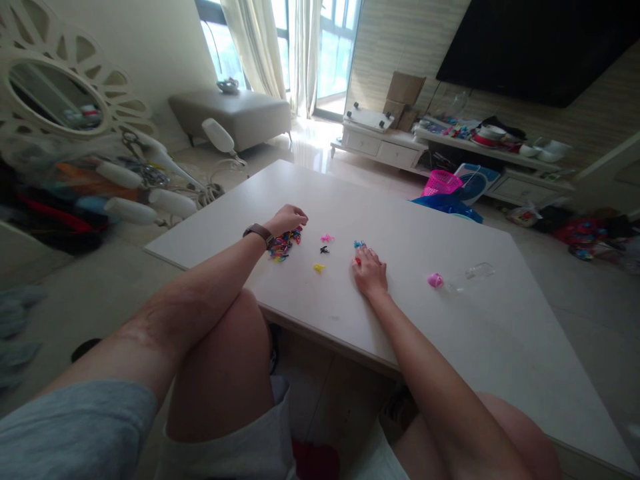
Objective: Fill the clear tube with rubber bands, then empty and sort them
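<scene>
A heap of small multicoloured pieces [281, 248], too small to name, lies on the white table [320, 193]. Over its far edge my left hand [289, 218] is closed, fingers curled together; whatever they may hold is hidden. Between my hands lie small separate clusters: pink pieces [327, 238], black pieces [325, 250] and yellow pieces [319, 268]. My right hand [371, 272] rests palm down with its fingers apart. Its fingertips are beside blue pieces [359, 245], and a red piece [357, 261] shows at its left side, partly covered.
To the right lie a pink rose-like item [435, 280] and a clear bottle-like container [480, 270]. Beyond the table stand a pink basket [442, 182] and a low cabinet [380, 143]. A lamp with white shades [173, 202] is close to the table's left edge.
</scene>
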Action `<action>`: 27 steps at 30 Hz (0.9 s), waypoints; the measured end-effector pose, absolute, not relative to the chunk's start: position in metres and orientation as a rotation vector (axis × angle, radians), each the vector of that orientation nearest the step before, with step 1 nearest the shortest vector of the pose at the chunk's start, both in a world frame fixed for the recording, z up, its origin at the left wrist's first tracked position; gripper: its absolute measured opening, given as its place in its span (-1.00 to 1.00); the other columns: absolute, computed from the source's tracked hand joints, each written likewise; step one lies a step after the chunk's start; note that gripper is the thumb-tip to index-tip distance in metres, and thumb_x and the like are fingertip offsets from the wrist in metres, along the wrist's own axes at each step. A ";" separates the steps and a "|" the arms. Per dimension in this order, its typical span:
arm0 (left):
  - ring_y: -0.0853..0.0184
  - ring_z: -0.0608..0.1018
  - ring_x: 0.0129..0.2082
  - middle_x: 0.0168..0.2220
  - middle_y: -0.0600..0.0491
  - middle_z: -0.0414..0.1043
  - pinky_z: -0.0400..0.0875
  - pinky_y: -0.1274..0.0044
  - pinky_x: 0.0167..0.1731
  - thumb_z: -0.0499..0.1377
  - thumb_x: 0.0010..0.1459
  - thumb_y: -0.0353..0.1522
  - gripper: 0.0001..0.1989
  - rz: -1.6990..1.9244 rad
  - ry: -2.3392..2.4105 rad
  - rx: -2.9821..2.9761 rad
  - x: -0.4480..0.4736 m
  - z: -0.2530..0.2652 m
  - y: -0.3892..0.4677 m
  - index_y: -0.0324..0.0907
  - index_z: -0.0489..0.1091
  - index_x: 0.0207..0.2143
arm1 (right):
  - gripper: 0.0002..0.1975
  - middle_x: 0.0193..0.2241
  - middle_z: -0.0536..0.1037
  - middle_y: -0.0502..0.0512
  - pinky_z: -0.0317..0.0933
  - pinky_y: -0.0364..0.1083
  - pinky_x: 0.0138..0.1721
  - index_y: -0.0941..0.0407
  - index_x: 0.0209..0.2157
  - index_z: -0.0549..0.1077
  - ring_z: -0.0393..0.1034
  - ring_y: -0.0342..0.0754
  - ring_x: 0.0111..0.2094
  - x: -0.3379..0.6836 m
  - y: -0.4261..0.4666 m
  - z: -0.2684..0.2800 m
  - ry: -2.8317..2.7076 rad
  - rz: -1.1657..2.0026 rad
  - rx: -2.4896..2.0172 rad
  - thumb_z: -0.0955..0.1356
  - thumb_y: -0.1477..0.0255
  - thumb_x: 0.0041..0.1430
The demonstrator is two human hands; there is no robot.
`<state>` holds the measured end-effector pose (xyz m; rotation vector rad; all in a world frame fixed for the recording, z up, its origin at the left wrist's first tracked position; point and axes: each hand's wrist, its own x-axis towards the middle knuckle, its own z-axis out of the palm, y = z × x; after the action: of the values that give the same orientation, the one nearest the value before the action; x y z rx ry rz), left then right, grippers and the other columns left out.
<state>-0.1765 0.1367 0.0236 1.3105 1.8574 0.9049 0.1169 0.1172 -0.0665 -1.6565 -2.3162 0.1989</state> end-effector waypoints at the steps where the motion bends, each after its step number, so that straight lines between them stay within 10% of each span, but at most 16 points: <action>1: 0.37 0.55 -0.47 -0.39 -0.06 0.58 0.40 0.60 -0.49 0.28 -0.05 -0.45 -0.82 0.894 1.852 1.305 -0.176 0.023 0.137 -0.30 0.56 -0.33 | -0.44 0.41 0.14 0.05 0.02 0.10 0.25 0.03 0.35 0.21 -0.03 0.04 0.39 0.117 0.117 -0.067 -2.316 0.208 -1.663 0.10 0.27 0.38; 27: 0.34 0.58 -0.43 -0.29 -0.10 0.60 0.42 0.61 -0.49 0.28 -0.05 -0.42 -0.81 0.881 1.823 1.305 -0.177 0.023 0.139 -0.30 0.55 -0.31 | -0.44 0.39 0.19 0.07 -0.01 0.13 0.27 0.04 0.33 0.23 -0.03 0.07 0.37 0.116 0.121 -0.071 -2.309 0.176 -1.669 0.11 0.25 0.37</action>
<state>-0.1769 0.1387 0.0225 1.3051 1.8228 0.8807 0.1162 0.1211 -0.0715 -1.6690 -2.3090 0.1759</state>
